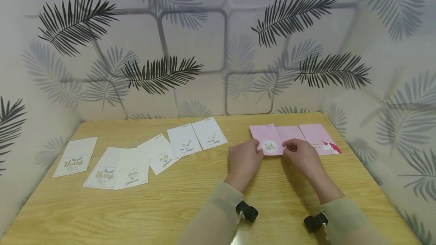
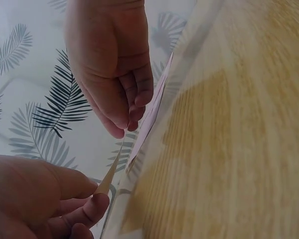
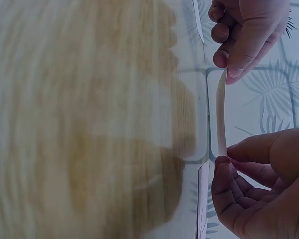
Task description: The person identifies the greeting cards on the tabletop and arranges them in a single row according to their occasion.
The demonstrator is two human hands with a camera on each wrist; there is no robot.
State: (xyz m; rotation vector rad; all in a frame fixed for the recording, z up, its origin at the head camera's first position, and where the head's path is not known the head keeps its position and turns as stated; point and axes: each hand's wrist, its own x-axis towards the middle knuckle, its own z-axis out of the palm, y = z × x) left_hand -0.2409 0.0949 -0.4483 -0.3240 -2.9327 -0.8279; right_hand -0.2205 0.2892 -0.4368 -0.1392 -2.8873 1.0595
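A pink card [image 1: 268, 133] with gold lettering in a white round patch is held between both hands. My left hand [image 1: 243, 160] pinches its lower left edge between thumb and fingers. At the lower right corner my right hand [image 1: 302, 157] pinches it likewise. Seen edge-on in the right wrist view, the card [image 3: 222, 117] is slightly bowed and held off the table. Partly hidden behind it lies a second pink card [image 1: 291, 131]. To the right, another pink card [image 1: 315, 135] bears a white and deep-pink figure in its corner.
Several white cards lie on the wooden table [image 1: 163, 207] to the left: a "Thank you" card [image 1: 75, 154], a diamond card [image 1: 133, 162] and a "heart" card [image 1: 209, 133] among them. Some overlap. A leaf-patterned wall covering [image 1: 204, 86] encloses the table's back and sides.
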